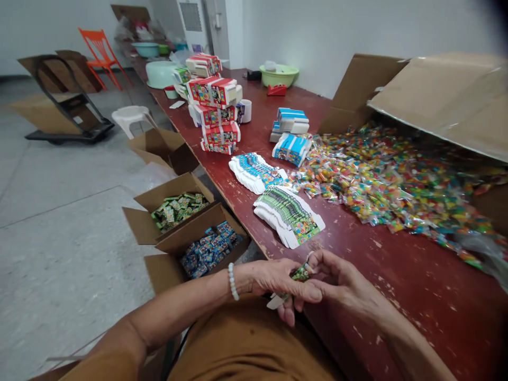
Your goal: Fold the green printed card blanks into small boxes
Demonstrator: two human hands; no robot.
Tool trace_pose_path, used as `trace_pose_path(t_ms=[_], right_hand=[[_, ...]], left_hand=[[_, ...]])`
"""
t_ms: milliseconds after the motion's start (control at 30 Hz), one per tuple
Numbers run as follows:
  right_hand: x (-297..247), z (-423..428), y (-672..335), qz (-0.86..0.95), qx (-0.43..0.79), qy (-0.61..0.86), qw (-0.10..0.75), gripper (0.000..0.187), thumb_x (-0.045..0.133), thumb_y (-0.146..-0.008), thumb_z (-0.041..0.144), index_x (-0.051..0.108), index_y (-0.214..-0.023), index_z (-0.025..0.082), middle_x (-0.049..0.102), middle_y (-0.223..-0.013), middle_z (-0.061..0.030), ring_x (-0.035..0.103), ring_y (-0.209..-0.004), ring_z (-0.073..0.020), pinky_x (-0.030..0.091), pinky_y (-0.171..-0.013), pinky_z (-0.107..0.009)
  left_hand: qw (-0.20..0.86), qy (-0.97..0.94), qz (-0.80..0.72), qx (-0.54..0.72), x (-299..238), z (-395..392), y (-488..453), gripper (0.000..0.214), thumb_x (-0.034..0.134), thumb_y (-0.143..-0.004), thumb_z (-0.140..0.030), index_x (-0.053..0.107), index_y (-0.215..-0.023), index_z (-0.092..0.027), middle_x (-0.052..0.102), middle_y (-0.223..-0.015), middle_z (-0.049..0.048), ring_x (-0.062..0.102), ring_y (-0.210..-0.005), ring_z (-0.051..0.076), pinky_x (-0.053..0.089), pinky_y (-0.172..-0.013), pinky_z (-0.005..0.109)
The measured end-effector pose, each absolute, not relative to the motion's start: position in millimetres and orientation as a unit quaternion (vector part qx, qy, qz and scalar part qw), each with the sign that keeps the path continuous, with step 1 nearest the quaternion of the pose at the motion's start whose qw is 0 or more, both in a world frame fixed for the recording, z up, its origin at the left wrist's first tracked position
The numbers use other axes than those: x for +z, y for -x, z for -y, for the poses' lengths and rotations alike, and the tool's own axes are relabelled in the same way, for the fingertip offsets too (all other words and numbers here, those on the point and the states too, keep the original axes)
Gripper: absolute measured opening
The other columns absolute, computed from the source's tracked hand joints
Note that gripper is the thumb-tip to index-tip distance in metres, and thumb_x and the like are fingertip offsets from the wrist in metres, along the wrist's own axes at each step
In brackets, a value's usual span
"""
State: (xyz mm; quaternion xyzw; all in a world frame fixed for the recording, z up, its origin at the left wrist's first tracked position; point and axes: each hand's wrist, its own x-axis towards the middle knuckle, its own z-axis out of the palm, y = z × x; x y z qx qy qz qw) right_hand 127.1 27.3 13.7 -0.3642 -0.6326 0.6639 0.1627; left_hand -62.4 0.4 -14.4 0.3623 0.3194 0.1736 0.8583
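Clock centred between left hand (275, 278) and right hand (343, 280). Bare tabletop (416, 280) lay at 3 o'clock, room for low pass. Slim lane ran at 1 o'clock, between green card stack (289, 214) and candy bags (377, 182). Green card stack blocked way near 12; blue card stack (256, 172) lay just beyond, at 11, with tall red carton pile (212, 92) behind. Candy bags filled 1 to 2 farther out. Open cartons (159, 267) stood below tabletop edge at 10.

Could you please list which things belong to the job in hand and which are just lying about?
Apparently in use: green carton between left hand and right hand; flat green cartons; candy packets.

Apparently unrelated: orange chair; white stool; platform trolley.
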Motion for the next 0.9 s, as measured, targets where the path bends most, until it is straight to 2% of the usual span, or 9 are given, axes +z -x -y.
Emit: trace_pose_path(t_ms=[200, 267, 367, 433, 500, 567, 700, 767, 900], right_hand=[[23.2, -32.0, -129.2, 0.718, 0.625, 0.296, 0.076, 0.021, 0.059, -0.091, 0.038, 0.072, -0.087, 0.023, 0.07, -0.081, -0.0049, 0.067, -0.084, -0.0236, 0.053, -0.079, -0.036], [18.6, -32.7, -129.6, 0.761, 0.554, 0.31, 0.137, 0.019, 0.059, -0.091, 0.037, 0.073, -0.087, 0.024, 0.069, -0.084, -0.0056, 0.065, -0.084, -0.0227, 0.053, -0.078, -0.035], [5.1, -30.5, -123.1, 0.743, 0.423, 0.41, 0.319, 0.016, 0.07, -0.082, 0.036, 0.072, -0.092, 0.024, 0.065, -0.096, -0.0079, 0.062, -0.083, -0.021, 0.052, -0.072, -0.032], [-4.3, -26.7, -114.3, 0.663, 0.417, 0.48, 0.394, 0.033, 0.077, -0.076, 0.037, 0.069, -0.105, 0.023, 0.064, -0.094, -0.0068, 0.061, -0.074, -0.0187, 0.052, -0.062, -0.03], [-12.0, -23.4, -105.4, 0.578, 0.52, 0.496, 0.387, 0.039, 0.074, -0.078, 0.043, 0.065, -0.11, 0.022, 0.061, -0.074, -0.0012, 0.056, -0.056, -0.0155, 0.048, -0.051, -0.028], [-17.3, -23.2, -99.9, 0.513, 0.62, 0.466, 0.368, 0.032, 0.068, -0.083, 0.048, 0.066, -0.098, 0.019, 0.054, -0.057, 0.0036, 0.05, -0.045, -0.0133, 0.045, -0.047, -0.027], [-18.0, -31.4, -102.3, 0.517, 0.588, 0.46, 0.418, 0.027, 0.074, -0.079, 0.042, 0.07, -0.079, 0.016, 0.068, -0.073, -0.0021, 0.06, -0.064, -0.0147, 0.049, -0.063, -0.027], [-15.5, -34.5, -104.2, 0.528, 0.572, 0.46, 0.428, 0.027, 0.074, -0.079, 0.04, 0.071, -0.095, 0.018, 0.07, -0.083, -0.0022, 0.062, -0.073, -0.0159, 0.05, -0.068, -0.027], [-15.8, -31.2, -97.4, 0.486, 0.57, 0.456, 0.48, 0.054, 0.076, -0.077, 0.034, 0.054, -0.126, 0.026, 0.064, -0.077, 0.0039, 0.06, -0.069, -0.0143, 0.05, -0.066, -0.026]], left_hand=[[0.792, -0.447, -0.38, 0.171, -15.7, -2.2, 58.7, 0.052, 0.09, -0.054, -0.048, 0.057, -0.082, -0.019, 0.061, -0.057, -0.0042, 0.059, -0.043, 0.011, 0.049, -0.041, 0.019], [0.758, -0.451, -0.414, 0.228, -16.6, -4.6, 57.1, 0.05, 0.091, -0.053, -0.036, 0.057, -0.086, -0.019, 0.06, -0.059, -0.006, 0.056, -0.041, 0.01, 0.047, -0.039, 0.019], [0.734, -0.423, -0.422, 0.322, -17.0, -6.4, 52.8, 0.037, 0.084, -0.057, -0.03, 0.06, -0.081, -0.016, 0.06, -0.058, -0.0045, 0.054, -0.04, 0.009, 0.048, -0.041, 0.021], [0.724, -0.409, -0.429, 0.352, -16.0, -6.0, 49.8, 0.028, 0.078, -0.065, -0.034, 0.062, -0.076, -0.014, 0.061, -0.057, -0.001, 0.056, -0.043, 0.011, 0.05, -0.045, 0.023], [0.721, -0.398, -0.437, 0.362, -14.5, -5.3, 48.4, 0.027, 0.073, -0.071, -0.036, 0.063, -0.077, -0.012, 0.063, -0.059, 0.0013, 0.059, -0.046, 0.012, 0.051, -0.048, 0.025], [0.715, -0.395, -0.442, 0.371, -13.3, -5.1, 49.7, 0.026, 0.073, -0.074, -0.035, 0.064, -0.08, -0.012, 0.064, -0.064, 0.0017, 0.06, -0.052, 0.012, 0.05, -0.052, 0.024], [0.638, -0.435, -0.463, 0.435, -14.0, -3.7, 55.5, 0.028, 0.071, -0.082, -0.036, 0.062, -0.098, -0.015, 0.07, -0.087, 0.0036, 0.066, -0.077, 0.014, 0.053, -0.069, 0.024], [0.595, -0.429, -0.476, 0.486, -15.5, 0.1, 56.3, 0.04, 0.071, -0.082, -0.035, 0.053, -0.114, -0.02, 0.07, -0.097, 0.0038, 0.068, -0.081, 0.016, 0.056, -0.072, 0.027], [0.544, -0.41, -0.479, 0.553, -16.3, 10.0, 53.7, 0.058, 0.072, -0.083, -0.031, 0.037, -0.13, -0.027, 0.069, -0.095, 0.0005, 0.069, -0.074, 0.015, 0.057, -0.068, 0.028]])
